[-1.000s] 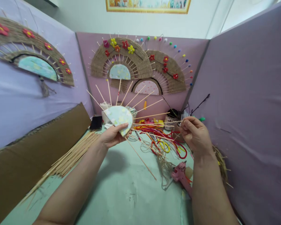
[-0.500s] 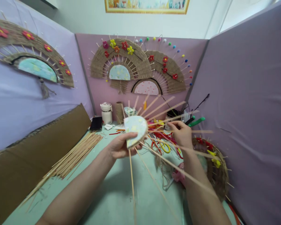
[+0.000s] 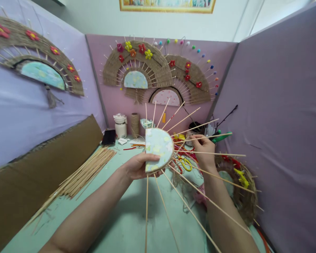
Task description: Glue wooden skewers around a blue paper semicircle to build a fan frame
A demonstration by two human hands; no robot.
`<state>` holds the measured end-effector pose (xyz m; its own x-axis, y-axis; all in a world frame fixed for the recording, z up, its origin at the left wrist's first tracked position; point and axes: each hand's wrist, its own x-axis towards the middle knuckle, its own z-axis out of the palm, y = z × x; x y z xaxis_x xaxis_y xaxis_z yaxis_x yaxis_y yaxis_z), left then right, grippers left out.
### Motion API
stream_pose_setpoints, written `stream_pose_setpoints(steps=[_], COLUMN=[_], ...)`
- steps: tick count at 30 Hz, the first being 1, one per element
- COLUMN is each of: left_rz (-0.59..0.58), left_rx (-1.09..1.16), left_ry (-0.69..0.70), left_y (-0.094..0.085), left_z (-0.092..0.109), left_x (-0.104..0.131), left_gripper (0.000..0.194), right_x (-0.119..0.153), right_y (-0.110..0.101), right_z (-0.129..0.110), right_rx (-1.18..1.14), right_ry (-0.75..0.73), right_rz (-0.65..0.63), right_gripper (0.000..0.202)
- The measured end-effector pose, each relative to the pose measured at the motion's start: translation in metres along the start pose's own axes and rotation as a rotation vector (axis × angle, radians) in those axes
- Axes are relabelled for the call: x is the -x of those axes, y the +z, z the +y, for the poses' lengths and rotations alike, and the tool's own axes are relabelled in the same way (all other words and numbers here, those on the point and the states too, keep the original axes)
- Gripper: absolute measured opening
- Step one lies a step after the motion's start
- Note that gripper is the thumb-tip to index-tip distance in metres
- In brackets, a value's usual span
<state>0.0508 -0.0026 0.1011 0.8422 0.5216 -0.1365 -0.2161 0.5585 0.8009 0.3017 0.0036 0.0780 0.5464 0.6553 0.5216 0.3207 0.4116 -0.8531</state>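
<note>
My left hand (image 3: pixel 140 167) is closed on the straight-edged side of a half-round fan base (image 3: pixel 160 147), its thumb on the front and fingers behind. The base is covered in pale blue-green cloth with yellow and white patches. Thin wooden sticks (image 3: pixel 197 199) spread out from its curved edge like rays, upward, rightward and downward. A narrow brown band follows that edge. Right of the base, among the sticks, my right hand (image 3: pixel 204 149) has thumb and forefinger pinched together. A thin strand, apparently twine, runs from the pinch toward the curved edge; it is hard to see.
A bundle of loose sticks (image 3: pixel 85 172) lies at left beside a cardboard sheet (image 3: pixel 42 175). Behind stand a white jar (image 3: pixel 120 125) and a twine spool (image 3: pixel 135 124). Yellow-handled scissors (image 3: pixel 185 164) lie among colored strips. A woven fan (image 3: pixel 243 196) rests at right; others hang on the partitions.
The base has moved slightly right and its face has turned more toward me. The sticks, blurred before, are now sharp. My right hand stays pinched in nearly the same place.
</note>
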Motion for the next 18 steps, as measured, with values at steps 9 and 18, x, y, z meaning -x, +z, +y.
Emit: stream_pose_setpoints(steps=[9,18], left_rz=[0.138,0.013], left_rx=[-0.048,-0.107], left_ry=[0.083,0.121], left_y=[-0.0030,0.0029], left_z=[-0.0023,-0.0036], left_x=[-0.0070,-0.0080], left_gripper=[0.045,0.046], right_x=[0.0014,-0.0011], right_y=[-0.0013,0.0003], right_z=[-0.0061,-0.0075], right_rx=[-0.020,-0.033], right_ry=[0.007,0.028], right_rz=[0.080,0.077], right_gripper=[0.025,0.022])
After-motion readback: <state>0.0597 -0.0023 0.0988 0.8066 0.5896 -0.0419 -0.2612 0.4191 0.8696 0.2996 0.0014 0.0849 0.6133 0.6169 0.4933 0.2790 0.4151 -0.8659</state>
